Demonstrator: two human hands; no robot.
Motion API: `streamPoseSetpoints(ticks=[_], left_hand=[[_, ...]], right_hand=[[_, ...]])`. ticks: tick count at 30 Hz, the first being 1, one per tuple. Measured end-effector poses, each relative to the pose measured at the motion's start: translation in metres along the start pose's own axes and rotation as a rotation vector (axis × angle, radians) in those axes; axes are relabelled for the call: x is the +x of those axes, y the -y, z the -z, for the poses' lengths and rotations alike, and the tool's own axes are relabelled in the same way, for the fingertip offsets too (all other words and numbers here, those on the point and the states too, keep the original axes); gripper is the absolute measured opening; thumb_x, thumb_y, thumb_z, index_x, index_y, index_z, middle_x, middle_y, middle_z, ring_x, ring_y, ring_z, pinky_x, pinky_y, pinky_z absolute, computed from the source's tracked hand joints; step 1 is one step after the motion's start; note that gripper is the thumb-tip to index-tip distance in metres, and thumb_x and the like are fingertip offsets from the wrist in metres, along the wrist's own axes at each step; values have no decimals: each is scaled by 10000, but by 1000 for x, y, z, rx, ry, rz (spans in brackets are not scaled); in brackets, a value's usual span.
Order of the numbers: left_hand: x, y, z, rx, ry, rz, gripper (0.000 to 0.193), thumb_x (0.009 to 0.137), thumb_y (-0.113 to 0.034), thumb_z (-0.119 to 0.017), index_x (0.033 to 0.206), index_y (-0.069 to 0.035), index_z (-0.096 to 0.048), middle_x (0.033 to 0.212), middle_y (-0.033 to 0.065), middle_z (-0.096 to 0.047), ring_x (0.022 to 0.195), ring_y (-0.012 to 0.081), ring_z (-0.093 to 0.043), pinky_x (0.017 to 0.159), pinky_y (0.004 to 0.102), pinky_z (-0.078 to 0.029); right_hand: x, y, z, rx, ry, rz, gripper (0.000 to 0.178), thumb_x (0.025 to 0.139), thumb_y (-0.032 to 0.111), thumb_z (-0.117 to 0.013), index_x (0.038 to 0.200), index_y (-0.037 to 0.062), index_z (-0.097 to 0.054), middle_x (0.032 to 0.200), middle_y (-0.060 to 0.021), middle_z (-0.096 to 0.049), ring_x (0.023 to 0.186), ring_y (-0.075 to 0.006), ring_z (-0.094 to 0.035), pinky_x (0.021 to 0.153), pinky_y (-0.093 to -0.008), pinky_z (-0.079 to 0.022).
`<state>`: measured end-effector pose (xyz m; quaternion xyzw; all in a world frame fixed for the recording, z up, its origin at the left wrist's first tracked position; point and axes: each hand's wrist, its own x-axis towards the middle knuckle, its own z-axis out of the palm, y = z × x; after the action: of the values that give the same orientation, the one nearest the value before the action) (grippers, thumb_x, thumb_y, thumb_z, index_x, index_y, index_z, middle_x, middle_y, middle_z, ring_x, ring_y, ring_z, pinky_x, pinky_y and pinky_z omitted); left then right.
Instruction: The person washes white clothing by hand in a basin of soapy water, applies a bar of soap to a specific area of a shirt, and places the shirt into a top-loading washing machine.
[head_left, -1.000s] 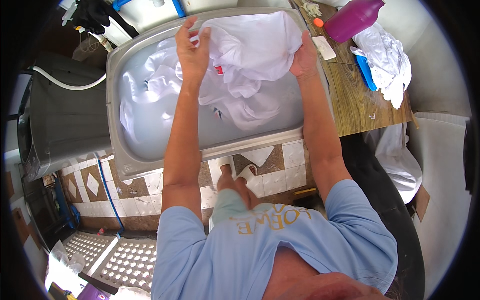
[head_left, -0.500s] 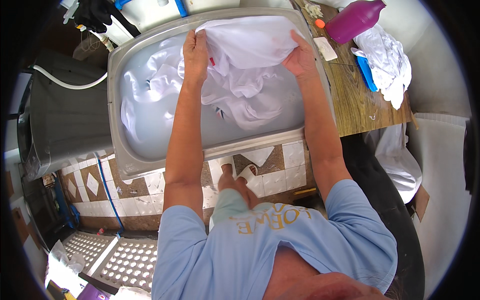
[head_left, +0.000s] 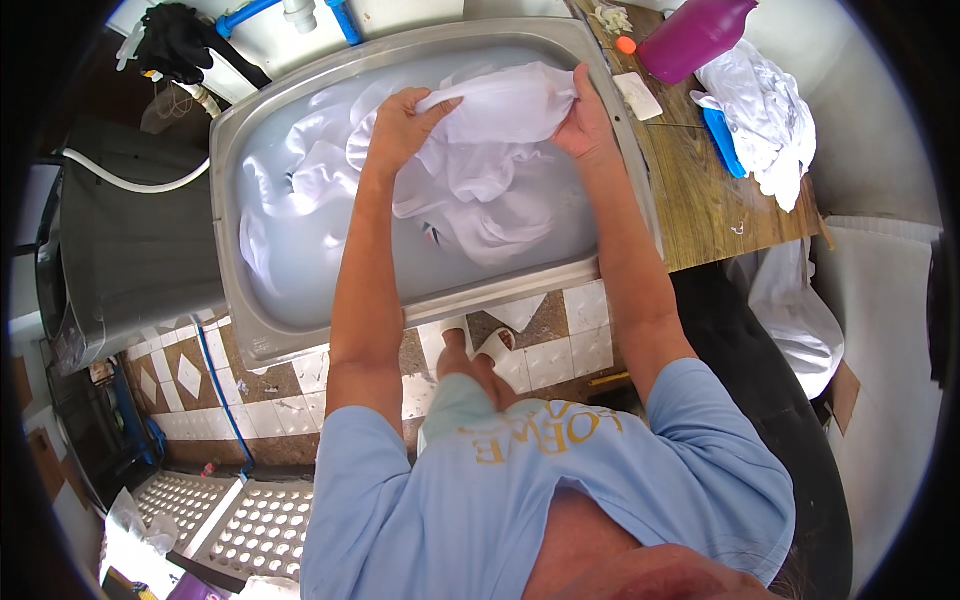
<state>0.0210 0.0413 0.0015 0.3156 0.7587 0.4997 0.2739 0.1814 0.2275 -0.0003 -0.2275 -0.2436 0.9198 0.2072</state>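
White cloth (head_left: 505, 105): thin, smooth, wet fabric, slightly sheer; its upper part is drawn out into a rounded band and its lower part is gathered in soft folds. It is held between both hands, above the basin, with its folds resting in the cloudy liquid (head_left: 577, 228).

Left hand (head_left: 402, 128): thumb and fingers are closed on the cloth's left end; the thumb is laid over the fabric.

Right hand (head_left: 583, 125): the cloth's right end is held in a loosely curled grip, thumb raised along its edge; the other fingers are partly hidden by fabric.

Basin (head_left: 228, 200): grey, rectangular, round-cornered, broad-rimmed; further white fabric (head_left: 320, 170) is sunk in it, left of the held piece.

Table (head_left: 700, 220): wood-grained, set against the basin's right side. On it are placed a pale rectangular block (head_left: 638, 96), a glossy purple bottle (head_left: 695, 42) and a crumpled white heap of fabric (head_left: 765, 120), by which a blue plastic object (head_left: 723, 142) is partly covered.
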Motion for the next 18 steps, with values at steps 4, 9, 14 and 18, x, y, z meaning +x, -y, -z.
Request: streamPoseSetpoints(ticks=[4,9,14,18], left_hand=[[-3,-29,-53,-515,-153,-482,153,790,-145,-740,806,-3,-685,890,7,-664,776,115,-590,745,251,-474],[-29,-56,-150,2,-188,-843,273,675,-202,-800,614,-51,-581,748,51,-663,688,227,-624,678,305,-487],[45,-39,-111,332,-323,-379,211,749,-186,-711,649,-26,-614,722,159,-650,600,302,-598,540,358,-473],[59,-25,-116,237,-394,-587,176,751,-198,-673,679,-40,-642,666,176,-625,592,334,-598,562,374,-480]], right_hand=[[10,-32,-6,60,-50,-150,546,940,497,-483,1185,12,-538,1182,-126,-602,1126,-275,-566,1010,-469,-413],[25,-71,30,668,590,-211,462,958,433,-485,1153,19,-546,1129,-125,-611,1059,-273,-590,940,-446,-468],[24,-66,-9,167,-3,-23,411,958,409,-492,1126,40,-557,1096,-118,-612,998,-260,-608,870,-416,-508],[29,-68,-10,66,-117,87,386,928,438,-525,1085,88,-570,986,-95,-622,879,-228,-623,738,-365,-530]])
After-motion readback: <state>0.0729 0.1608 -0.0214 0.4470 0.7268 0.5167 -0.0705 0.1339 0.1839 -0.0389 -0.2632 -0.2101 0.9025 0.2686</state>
